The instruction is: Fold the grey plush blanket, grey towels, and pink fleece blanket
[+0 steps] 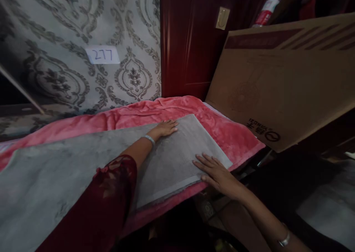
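A grey plush cloth (177, 152), looking like a towel or blanket, lies spread flat over a pink plush blanket (222, 133). My left hand (165, 128) rests palm down on the grey cloth close to its far edge, fingers stretched toward the right. Near the cloth's right front corner, my right hand (216, 170) lies with fingers spread, its fingertips on the grey surface. Neither hand grips anything. Part of the grey cloth is hidden under my left forearm and dark red sleeve.
A large cardboard box (277, 78) leans at the right, with a plastic bottle (267, 12) behind its top edge. Behind the blanket stand a patterned wall with a paper label (102, 55) reading 277 and a dark red wooden panel (185, 41).
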Tool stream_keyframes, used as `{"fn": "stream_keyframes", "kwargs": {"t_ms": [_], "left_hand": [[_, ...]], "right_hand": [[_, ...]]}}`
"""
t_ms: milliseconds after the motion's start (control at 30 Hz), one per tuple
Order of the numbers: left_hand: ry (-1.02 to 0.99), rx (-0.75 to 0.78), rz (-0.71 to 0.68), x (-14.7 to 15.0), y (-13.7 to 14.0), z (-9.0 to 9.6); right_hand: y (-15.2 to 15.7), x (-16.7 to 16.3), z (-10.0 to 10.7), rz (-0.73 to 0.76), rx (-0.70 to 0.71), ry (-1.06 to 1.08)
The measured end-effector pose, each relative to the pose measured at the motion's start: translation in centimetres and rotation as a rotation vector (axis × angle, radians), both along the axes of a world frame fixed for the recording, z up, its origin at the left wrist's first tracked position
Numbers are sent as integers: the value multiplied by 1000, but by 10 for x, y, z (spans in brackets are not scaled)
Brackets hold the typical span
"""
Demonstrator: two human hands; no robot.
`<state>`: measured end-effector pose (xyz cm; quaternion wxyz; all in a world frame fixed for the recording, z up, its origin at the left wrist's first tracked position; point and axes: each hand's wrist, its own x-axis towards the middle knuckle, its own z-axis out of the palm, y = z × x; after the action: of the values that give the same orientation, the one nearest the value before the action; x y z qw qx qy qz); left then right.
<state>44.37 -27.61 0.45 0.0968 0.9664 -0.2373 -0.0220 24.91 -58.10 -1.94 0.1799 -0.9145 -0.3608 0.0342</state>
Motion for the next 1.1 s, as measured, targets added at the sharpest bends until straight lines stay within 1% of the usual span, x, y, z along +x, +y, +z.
{"fn": "stream_keyframes", "kwargs": {"t_ms": [67,133,200,267,333,400,500,567,667,733,833,900,1000,1100], "left_hand": [[-11,-33,-19,-12,11,7],[-30,-82,-56,-28,31,14],[-53,-126,-70,-46,56,19],[-61,-130,-40,-63,81,22],[-49,-84,26,-79,100,20],[-21,-16,111,-92,112,13],[-16,23,202,-105,117,-5],[-35,11,209,-108,117,-15],[-50,8,188,-108,117,-21],[-53,3,184,-107,118,-22],[-48,1,189,-107,120,-20],[-51,7,191,-109,119,-20],[-69,13,197,-111,115,-18],[-68,13,188,-115,112,-12]], "right_hand": [[5,-3,14,29,49,20],[23,4,28,91,106,-5],[53,22,40,185,132,-41],[90,48,44,275,108,-67],[125,74,40,314,50,-89],[152,93,30,317,-30,-98],[170,104,10,315,-120,-127],[170,103,1,311,-139,-152],[162,93,-3,316,-147,-141],[154,79,-3,360,-148,-113],[134,45,1,447,-127,-53],[118,16,6,485,-99,5],[97,-22,19,535,-45,117],[94,-40,36,577,23,228]]}}
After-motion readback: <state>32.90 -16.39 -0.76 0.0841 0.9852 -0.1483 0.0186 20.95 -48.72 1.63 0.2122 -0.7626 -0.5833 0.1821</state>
